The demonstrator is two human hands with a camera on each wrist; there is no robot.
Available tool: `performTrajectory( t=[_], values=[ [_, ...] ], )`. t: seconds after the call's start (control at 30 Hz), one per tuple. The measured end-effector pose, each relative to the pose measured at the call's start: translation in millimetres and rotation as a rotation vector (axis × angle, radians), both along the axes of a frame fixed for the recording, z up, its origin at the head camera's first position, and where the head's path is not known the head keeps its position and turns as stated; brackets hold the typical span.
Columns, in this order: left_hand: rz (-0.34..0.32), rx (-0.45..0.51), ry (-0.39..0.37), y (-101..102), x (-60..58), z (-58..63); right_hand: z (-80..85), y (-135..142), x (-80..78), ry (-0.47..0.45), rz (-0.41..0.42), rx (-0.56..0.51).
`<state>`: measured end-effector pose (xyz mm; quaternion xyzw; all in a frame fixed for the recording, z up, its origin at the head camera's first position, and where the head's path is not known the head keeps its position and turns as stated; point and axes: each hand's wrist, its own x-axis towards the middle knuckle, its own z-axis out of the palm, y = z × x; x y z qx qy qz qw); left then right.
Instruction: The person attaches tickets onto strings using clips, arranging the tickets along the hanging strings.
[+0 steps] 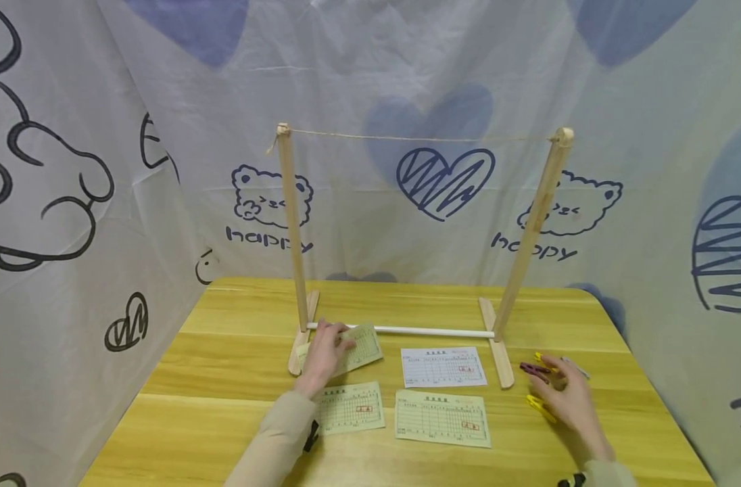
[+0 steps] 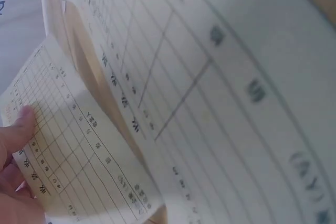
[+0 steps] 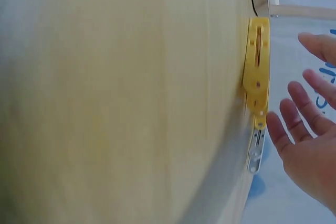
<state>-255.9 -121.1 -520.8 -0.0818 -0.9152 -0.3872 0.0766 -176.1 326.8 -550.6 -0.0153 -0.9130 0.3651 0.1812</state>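
My left hand (image 1: 323,355) pinches a pale yellow printed form slip (image 1: 363,348), thumb on its face in the left wrist view, and the slip tilts up from the table near the left post. A second yellow slip (image 1: 352,409) lies just in front, partly covered by my forearm. To the right are a white slip (image 1: 443,367) and another yellow slip (image 1: 443,418), both flat. My right hand (image 1: 568,399) hovers beside several clothespins with its fingers spread and loosely bent, holding nothing. Among them are a purple clothespin (image 1: 535,371), a yellow clothespin (image 1: 539,408) and a grey clothespin (image 3: 255,150).
Behind the slips stands a wooden frame with a left post (image 1: 294,230), a right post (image 1: 531,237) and a white bar (image 1: 431,331) low between them. A thin string (image 1: 407,138) runs across the top. Printed cloth (image 1: 358,61) hangs around the wooden table (image 1: 188,379).
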Motion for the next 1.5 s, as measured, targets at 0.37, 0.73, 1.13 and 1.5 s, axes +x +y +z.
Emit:
performTrajectory(
  t=[0.37, 0.73, 1.13, 1.5],
  values=[
    [0.004, 0.093, 0.084, -4, -0.2, 13.5, 4.5, 24, 12.0, -0.209, 0.109, -0.057],
    [0.039, 0.209, 0.189, -2, 0.0, 25.0, 5.6, 43, 19.5, -0.385, 0.386, -0.124],
    [0.094, 0.363, 0.248, 0, -1.1, 30.3, -0.8, 39, 14.2, -0.329, 0.411, 0.004],
    [0.143, 0.45, 0.199, 4, 3.1, 33.2, 0.0, 15, 3.5, -0.318, 0.226, 0.114]
  ],
)
